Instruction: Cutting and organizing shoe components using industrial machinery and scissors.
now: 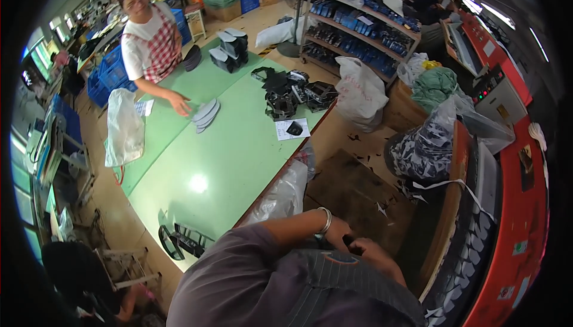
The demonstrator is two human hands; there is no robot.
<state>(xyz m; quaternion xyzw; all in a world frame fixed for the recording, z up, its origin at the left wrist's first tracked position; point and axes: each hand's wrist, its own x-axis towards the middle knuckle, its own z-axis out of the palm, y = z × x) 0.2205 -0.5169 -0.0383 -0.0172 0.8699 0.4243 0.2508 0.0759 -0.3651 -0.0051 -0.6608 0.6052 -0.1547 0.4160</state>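
Just in front of my body, over the dark floor beside the green table (167, 207), my two hands are close together. A bracelet circles the wrist of my left hand (338, 232), whose fingers curl inward and are partly hidden. My right hand (375, 255) is bent toward it, fingers closed. Between them shows a small dark thing (348, 240), too little visible to name. On the table's far right lie several black cut pieces in bundles (286, 94). A white paper sheet (292, 129) with a small black piece on it lies nearest to my hands.
Across the table a person in a checked apron (160, 49) reaches a hand toward grey curved pieces (206, 114). A black rack-like object (186, 240) stands on the near left corner. To my right runs a red machine (513, 231) with white scraps along it. Stuffed bags (361, 91) and a loaded shelf (358, 28) stand beyond.
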